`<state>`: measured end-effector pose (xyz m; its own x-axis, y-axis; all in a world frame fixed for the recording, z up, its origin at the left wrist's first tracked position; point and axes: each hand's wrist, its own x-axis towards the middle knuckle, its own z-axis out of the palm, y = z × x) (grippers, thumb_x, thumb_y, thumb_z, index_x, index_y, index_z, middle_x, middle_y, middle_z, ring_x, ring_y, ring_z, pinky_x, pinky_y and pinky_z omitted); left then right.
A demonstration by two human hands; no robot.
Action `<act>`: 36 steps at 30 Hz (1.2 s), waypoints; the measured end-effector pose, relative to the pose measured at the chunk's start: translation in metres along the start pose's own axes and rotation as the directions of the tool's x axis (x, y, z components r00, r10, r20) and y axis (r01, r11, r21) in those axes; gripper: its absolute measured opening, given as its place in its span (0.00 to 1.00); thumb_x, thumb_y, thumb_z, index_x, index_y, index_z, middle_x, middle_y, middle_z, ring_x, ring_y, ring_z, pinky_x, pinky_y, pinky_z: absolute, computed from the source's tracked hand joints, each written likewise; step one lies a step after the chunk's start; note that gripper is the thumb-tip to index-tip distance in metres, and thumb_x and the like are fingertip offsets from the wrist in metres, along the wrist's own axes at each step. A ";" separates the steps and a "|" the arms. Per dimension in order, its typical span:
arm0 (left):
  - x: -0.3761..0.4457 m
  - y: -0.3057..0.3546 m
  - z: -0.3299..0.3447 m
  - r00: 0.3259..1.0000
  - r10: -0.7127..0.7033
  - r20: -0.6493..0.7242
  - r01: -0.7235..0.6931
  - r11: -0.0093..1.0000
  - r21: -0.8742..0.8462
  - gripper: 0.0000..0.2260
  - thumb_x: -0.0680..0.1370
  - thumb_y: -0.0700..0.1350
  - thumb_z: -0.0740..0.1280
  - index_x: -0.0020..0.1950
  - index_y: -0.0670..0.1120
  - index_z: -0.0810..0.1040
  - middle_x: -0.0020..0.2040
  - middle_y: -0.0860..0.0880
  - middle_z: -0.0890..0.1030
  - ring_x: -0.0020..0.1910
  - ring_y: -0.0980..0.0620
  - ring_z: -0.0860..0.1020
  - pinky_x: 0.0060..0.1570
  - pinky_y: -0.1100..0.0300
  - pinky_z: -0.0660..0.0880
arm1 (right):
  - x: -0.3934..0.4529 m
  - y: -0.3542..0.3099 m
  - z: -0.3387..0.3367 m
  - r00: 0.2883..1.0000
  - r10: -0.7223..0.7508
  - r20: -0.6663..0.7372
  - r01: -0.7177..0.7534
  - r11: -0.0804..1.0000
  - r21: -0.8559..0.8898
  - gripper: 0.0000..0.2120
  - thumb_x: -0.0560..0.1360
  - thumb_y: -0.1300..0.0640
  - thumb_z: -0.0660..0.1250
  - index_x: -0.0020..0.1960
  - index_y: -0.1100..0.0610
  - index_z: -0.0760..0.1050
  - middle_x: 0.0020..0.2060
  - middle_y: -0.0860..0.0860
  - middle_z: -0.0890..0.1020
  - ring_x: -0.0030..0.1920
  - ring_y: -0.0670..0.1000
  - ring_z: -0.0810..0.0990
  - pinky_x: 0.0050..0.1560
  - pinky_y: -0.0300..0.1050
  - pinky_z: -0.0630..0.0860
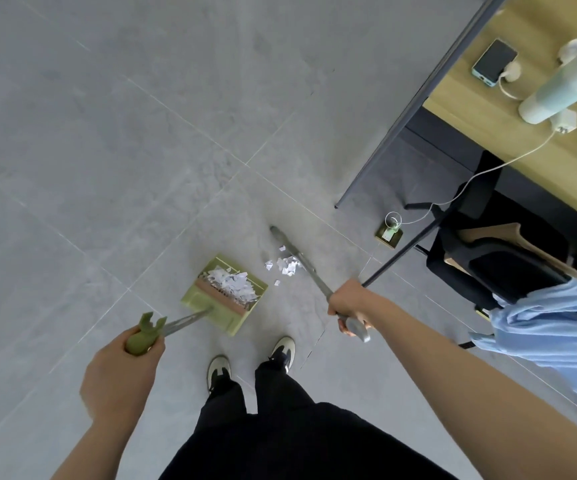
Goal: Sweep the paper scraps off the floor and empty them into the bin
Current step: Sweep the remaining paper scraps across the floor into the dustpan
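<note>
A light green dustpan (207, 308) stands on the grey floor ahead of my feet, with a heap of white paper scraps (231, 282) inside it. My left hand (121, 372) grips the green end of its long handle (141, 336). More paper scraps (285, 264) lie on the floor just right of the pan's mouth. My right hand (347, 303) grips the grey broom handle (314, 278). The broom (280, 237) is blurred and lies against the loose scraps. No bin is in view.
A wooden desk (508, 109) with a phone (494, 62), a charger cable and a pale bottle (557, 91) stands at the right. Below it is a black chair (508, 268) draped with blue cloth (553, 327). A floor socket (389, 233) sits near the desk leg. Grey tiles stretch left.
</note>
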<state>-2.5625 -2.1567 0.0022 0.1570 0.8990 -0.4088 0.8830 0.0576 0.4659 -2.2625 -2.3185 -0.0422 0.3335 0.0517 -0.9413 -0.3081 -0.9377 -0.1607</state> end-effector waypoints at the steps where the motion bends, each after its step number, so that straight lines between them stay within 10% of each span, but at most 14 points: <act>1: -0.002 -0.002 -0.001 1.000 0.003 0.002 -0.003 1.000 -0.003 0.04 0.76 0.52 0.69 0.42 0.61 0.77 0.31 0.48 0.78 0.32 0.44 0.77 0.36 0.53 0.74 | -0.003 0.003 0.005 1.000 -0.004 0.003 0.004 1.000 -0.031 0.04 0.73 0.70 0.61 0.47 0.64 0.69 0.38 0.59 0.71 0.27 0.52 0.70 0.29 0.42 0.70; 7: -0.002 -0.026 -0.019 0.997 0.050 0.064 -0.052 0.998 0.034 0.08 0.76 0.53 0.68 0.38 0.62 0.75 0.29 0.49 0.78 0.31 0.46 0.77 0.34 0.54 0.74 | -0.036 0.020 0.036 0.996 -0.069 -0.052 0.059 0.982 -0.177 0.03 0.74 0.67 0.61 0.48 0.65 0.70 0.35 0.60 0.74 0.23 0.52 0.71 0.24 0.40 0.70; 17: 0.003 -0.055 -0.033 0.985 0.117 0.126 -0.125 0.990 0.058 0.10 0.77 0.50 0.68 0.36 0.58 0.73 0.29 0.47 0.77 0.31 0.45 0.76 0.34 0.53 0.73 | -0.046 0.061 0.054 0.981 -0.004 -0.194 0.015 0.998 0.055 0.03 0.73 0.66 0.62 0.45 0.66 0.72 0.33 0.58 0.73 0.31 0.55 0.72 0.32 0.45 0.70; 36: 0.041 -0.074 -0.014 0.976 0.165 0.142 -0.189 0.966 0.175 0.07 0.77 0.53 0.67 0.42 0.53 0.80 0.32 0.50 0.77 0.33 0.46 0.76 0.36 0.55 0.72 | -0.026 0.063 0.077 0.994 0.085 -0.074 -0.063 0.963 0.260 0.05 0.75 0.70 0.65 0.47 0.65 0.69 0.31 0.57 0.71 0.23 0.52 0.71 0.26 0.41 0.71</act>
<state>-2.6274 -2.1182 -0.0384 0.3615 0.8254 -0.4337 0.9012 -0.1900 0.3896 -2.3594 -2.3525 -0.0506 0.3711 -0.0538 -0.9271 -0.5500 -0.8171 -0.1727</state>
